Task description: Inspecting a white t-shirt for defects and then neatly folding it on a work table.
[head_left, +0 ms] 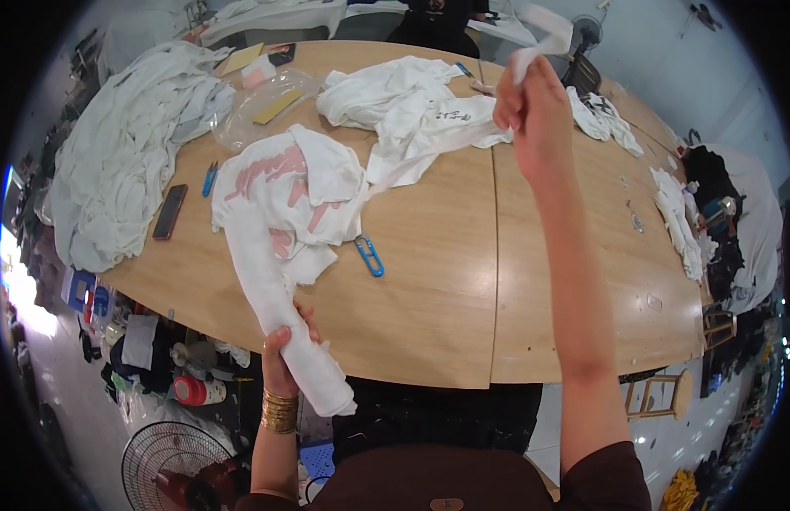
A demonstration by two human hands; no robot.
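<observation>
A white garment with a pink print (331, 175) lies bunched on the wooden table, one sleeve (271, 281) running over the near edge. My left hand (284, 358) is closed round that sleeve near its cuff, thumb on top. Raised high at the upper right, my right hand (535, 115) pinches a thin white strip (544, 38), blurred, whose free end curls above the fingers. Blue thread snips (369, 255) lie just right of the printed garment. Another white garment with dark lettering (403, 106) is crumpled behind it.
A big heap of white cloth (131, 153) covers the table's left side. Beside it are a phone (170, 211), more blue snips (209, 179) and a clear plastic bag (242, 119). White pieces (603, 119) lie at the far right. A fan (178, 468) stands at lower left.
</observation>
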